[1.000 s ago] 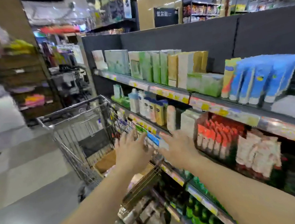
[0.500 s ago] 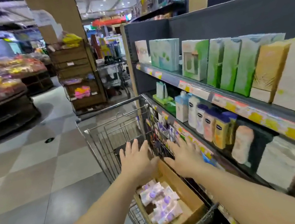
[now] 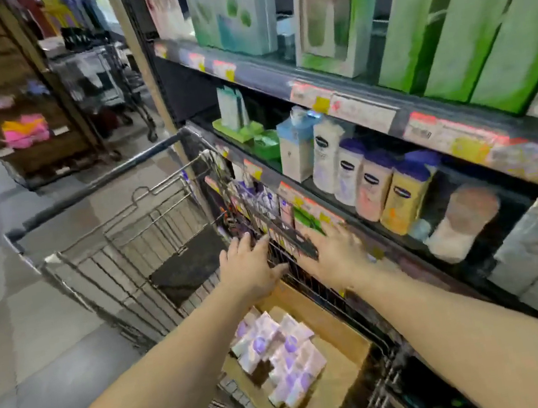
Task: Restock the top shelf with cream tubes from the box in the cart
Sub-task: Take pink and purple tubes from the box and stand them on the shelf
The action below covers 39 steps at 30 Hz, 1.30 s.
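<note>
Left hand: the left hand [image 3: 249, 270] is reaching over the cart [image 3: 111, 271], fingers straight and spread, holding nothing; its fingertips are lying at the wire of the cart's right side wall.
Right hand: the right hand [image 3: 334, 257] is stretching out just outside that same wall, fingers loosely extended and blurred, gripping nothing; whether it is touching the wire I cannot tell.
Cream tubes: the cream tubes [image 3: 282, 354], white and lilac, are lying in a loose heap inside the box [image 3: 325, 317], below and behind both hands.
Box: the open cardboard box is sitting in the cart's near right corner, against the right wall.
Cart: standing alongside the shelving, its handle bar at the far end.
Top shelf: the top shelf [image 3: 342, 93] is carrying tall green and white cartons along its front edge, with price tags on the lip.
Lower shelf: lotion bottles [image 3: 371, 182] are standing in a row near its front edge.
</note>
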Motion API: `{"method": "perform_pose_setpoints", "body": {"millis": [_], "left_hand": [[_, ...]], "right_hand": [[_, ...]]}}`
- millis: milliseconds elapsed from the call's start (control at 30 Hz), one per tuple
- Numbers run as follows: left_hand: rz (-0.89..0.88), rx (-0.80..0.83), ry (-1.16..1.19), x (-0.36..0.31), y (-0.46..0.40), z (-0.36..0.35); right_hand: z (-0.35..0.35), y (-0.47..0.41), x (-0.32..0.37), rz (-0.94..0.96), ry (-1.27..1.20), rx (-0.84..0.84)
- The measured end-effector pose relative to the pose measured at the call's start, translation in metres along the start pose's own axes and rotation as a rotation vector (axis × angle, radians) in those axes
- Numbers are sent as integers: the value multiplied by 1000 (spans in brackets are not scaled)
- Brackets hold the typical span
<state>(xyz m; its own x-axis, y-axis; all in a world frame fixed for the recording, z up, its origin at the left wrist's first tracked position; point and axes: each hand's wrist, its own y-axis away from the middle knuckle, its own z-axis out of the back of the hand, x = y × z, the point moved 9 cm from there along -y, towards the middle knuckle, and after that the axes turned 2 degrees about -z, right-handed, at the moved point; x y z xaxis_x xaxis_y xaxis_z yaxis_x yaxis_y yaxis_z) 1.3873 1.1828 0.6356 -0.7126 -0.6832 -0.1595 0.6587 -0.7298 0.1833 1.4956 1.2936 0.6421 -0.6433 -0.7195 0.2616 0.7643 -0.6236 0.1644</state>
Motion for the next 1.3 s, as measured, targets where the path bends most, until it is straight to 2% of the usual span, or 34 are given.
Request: {"method": "perform_pose_setpoints", "body": {"millis": [200, 300, 367, 500, 633, 833, 1000, 1100, 1200, 1300], "left_hand": [[-211, 123, -64, 12, -58, -66], [-271, 243, -87, 21, -59, -120], [-294, 315, -106, 31, -57, -157], [-282, 402, -109, 58, -57, -230], [-302, 507, -123, 75, -59, -297], [-326, 557, -25, 79, -58, -355], [-286, 610, 74, 82, -51, -371], [-254, 612, 139, 82, -51, -370], [-249, 725, 210, 77, -42, -378], [-196, 848, 402, 67, -33, -376]], "right_hand": [[-77, -10, -30, -282, -135, 167], [-131, -3, -44, -410, -212, 277], [-174, 1, -53, -480, -293, 376], [-252, 3, -70, -625, -474, 422], [-326, 8, -75, -675, -462, 558], [-415, 39, -85, -1083, -728, 411], [-439, 51, -77, -1226, -858, 315], [-439, 56, -81, -1342, -878, 322], [-432, 48, -78, -1327, -966, 307], [-420, 24, -64, -1192, -1141, 314]]}}
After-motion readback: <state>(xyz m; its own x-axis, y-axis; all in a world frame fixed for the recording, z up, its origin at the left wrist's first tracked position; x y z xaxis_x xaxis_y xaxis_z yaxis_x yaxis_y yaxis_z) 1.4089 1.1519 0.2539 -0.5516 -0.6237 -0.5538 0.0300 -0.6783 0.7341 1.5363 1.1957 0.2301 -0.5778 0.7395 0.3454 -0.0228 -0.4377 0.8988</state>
